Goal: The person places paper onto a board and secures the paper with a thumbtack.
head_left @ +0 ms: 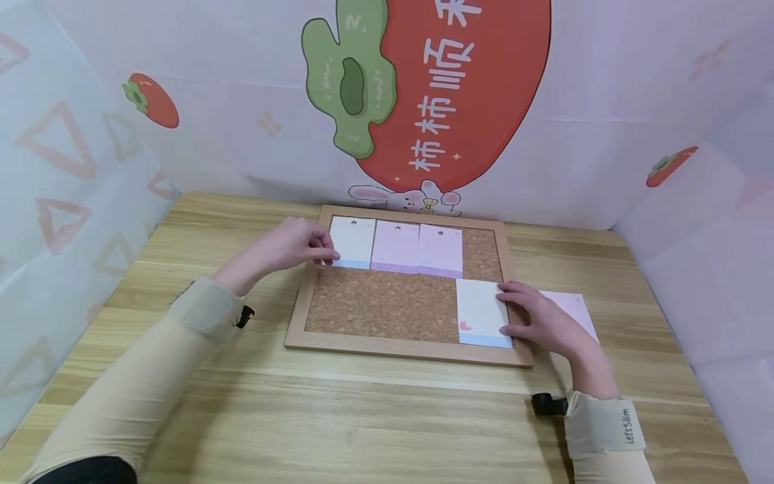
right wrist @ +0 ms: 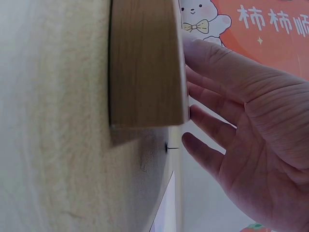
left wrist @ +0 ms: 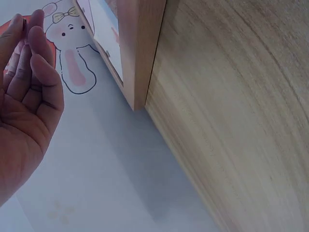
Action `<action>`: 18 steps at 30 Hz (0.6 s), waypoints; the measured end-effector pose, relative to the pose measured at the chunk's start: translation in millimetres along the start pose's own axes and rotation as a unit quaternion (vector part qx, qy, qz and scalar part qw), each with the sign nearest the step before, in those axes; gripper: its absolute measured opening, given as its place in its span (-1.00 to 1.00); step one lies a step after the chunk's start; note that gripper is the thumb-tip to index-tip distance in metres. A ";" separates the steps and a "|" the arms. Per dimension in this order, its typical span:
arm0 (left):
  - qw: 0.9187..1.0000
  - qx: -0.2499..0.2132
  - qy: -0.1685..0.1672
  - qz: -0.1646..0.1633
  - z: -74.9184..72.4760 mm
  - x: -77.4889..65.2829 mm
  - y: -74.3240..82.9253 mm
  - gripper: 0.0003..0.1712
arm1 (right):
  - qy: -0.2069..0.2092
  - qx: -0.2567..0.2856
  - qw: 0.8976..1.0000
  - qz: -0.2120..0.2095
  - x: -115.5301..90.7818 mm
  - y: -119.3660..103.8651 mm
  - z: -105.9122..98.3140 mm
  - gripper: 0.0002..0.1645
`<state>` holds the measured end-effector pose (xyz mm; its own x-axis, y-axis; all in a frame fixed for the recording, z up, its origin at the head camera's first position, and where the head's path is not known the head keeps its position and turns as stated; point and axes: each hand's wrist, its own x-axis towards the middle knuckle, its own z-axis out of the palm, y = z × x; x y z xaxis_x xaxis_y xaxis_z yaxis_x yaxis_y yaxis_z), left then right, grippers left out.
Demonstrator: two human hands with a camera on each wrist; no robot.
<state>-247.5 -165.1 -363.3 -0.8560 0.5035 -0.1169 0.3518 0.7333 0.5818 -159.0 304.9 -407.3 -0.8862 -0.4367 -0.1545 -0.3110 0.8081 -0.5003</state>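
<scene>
A framed cork board [head_left: 381, 302] lies on the table. Three paper cards run along its top: a white card [head_left: 353, 240] with a blue band and two lilac cards, a left one [head_left: 396, 247] and a right one [head_left: 441, 251]. Each has a dark thumbtack near its upper edge. My left hand [head_left: 296, 243] is over the frame's left side, pinching a tiny dark thumbtack [left wrist: 24, 24] between thumb and fingertips. At the lower right, fingers of my right hand [head_left: 541, 319] touch the right edge of another white card [head_left: 480, 312] with a blue band.
Another lilac card [head_left: 571, 309] lies on the table right of the board, partly behind my right hand. A loose thumbtack [right wrist: 167, 148] stands point-out near the frame's edge in the right wrist view. A printed cloth backdrop [head_left: 242, 134] rises behind the table [head_left: 363, 417].
</scene>
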 end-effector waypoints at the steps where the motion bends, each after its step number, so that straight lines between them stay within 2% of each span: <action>1: 1.000 -0.001 -0.001 0.001 0.8 0.5 -0.1 -0.86 | 0.000 0.001 1.000 0.001 -0.2 0.0 -0.1 -0.21; 9: 1.000 -0.013 0.000 0.024 6.1 3.6 5.4 -0.93 | 0.000 0.005 1.000 0.000 -1.0 0.1 0.0 -0.22; 18: 0.999 -0.038 -0.008 0.007 10.2 8.4 23.2 -0.90 | 0.002 -0.005 1.000 -0.004 0.1 1.0 -0.1 -0.23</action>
<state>-242.7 -139.1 -359.1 -0.8448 0.5213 -0.1202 0.3342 0.6897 0.6424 -159.5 305.7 -407.7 -0.8851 -0.4413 -0.1481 -0.3210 0.8091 -0.4922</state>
